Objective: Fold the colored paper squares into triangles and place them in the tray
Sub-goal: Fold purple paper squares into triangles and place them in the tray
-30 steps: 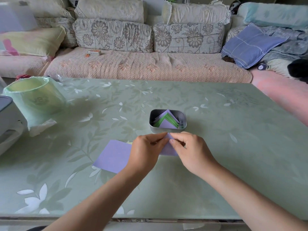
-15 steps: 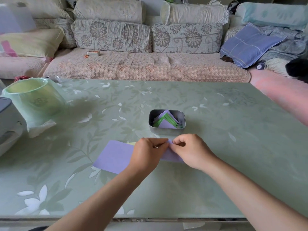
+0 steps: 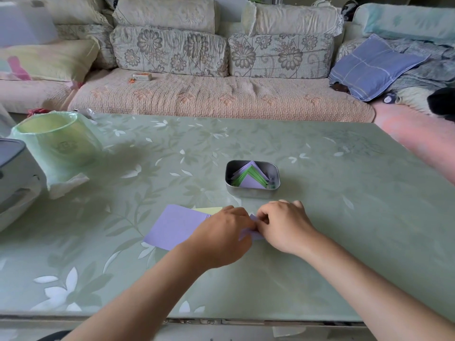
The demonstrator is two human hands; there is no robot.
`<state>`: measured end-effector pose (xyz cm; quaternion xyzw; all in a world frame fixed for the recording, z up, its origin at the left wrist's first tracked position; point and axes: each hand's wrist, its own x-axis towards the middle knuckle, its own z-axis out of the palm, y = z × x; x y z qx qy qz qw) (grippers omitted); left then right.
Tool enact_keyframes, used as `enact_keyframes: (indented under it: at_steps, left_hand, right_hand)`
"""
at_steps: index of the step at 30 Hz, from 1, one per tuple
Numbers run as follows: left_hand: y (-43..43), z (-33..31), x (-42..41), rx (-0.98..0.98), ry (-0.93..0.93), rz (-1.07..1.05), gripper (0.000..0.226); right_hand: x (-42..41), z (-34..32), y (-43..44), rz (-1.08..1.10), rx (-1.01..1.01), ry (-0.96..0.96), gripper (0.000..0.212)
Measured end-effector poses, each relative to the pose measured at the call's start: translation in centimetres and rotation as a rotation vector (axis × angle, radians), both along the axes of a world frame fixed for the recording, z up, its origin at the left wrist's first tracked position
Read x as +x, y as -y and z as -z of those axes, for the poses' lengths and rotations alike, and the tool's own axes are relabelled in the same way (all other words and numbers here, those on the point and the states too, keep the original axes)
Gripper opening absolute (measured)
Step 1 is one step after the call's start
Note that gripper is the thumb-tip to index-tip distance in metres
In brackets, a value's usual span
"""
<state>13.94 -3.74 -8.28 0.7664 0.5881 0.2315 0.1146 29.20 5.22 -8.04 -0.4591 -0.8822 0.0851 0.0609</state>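
A small metal tray stands mid-table and holds several folded purple and green paper triangles. Just in front of it, my left hand and my right hand meet over a purple paper, each pinching it with fingertips; most of this paper is hidden under the hands. To the left lies a flat purple paper square with a yellow sheet peeking out beneath its far edge.
A pale green bin with a plastic liner stands at the table's left, beside a grey-white appliance at the left edge. A sofa with cushions runs behind the green floral table.
Both hands stayed together on the purple paper and drew slightly nearer to me, away from the tray. The paper between them shows less than before.
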Motion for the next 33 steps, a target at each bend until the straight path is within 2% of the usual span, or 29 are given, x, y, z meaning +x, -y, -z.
enact_keyframes:
  at_steps: [8,11,14,17,22,30,33]
  left_hand:
    - [0.4,0.2,-0.3,-0.059,-0.049,0.012,0.031]
    - [0.6,0.1,-0.1,-0.052,-0.046,0.015,0.026]
    - [0.6,0.4,-0.2,-0.036,-0.066,0.032,0.032]
    - [0.9,0.7,-0.3,-0.068,-0.151,0.013,0.037]
    - [2.0,0.8,0.2,-0.018,-0.328,0.008,0.059]
    - [3.3,1.1,0.5,0.117,-0.42,0.071,0.044]
    - [3.7,0.8,1.0,0.072,-0.378,0.06,0.046]
  right_hand:
    - [0.2,0.4,0.0,-0.042,0.145,-0.043,0.023]
    - [0.7,0.0,0.0,-0.115,0.107,-0.119,0.029]
    - [1.1,-0.3,0.4,-0.206,0.047,-0.106,0.017]
    - [1.6,-0.3,0.9,-0.204,-0.012,-0.047,0.03]
    - [1.9,-0.4,1.5,-0.213,0.003,-0.005,0.027]
    - [2.2,0.0,1.5,-0.226,0.044,0.001,0.029]
    - [2.3,0.4,2.0,-0.256,0.133,-0.063,0.016]
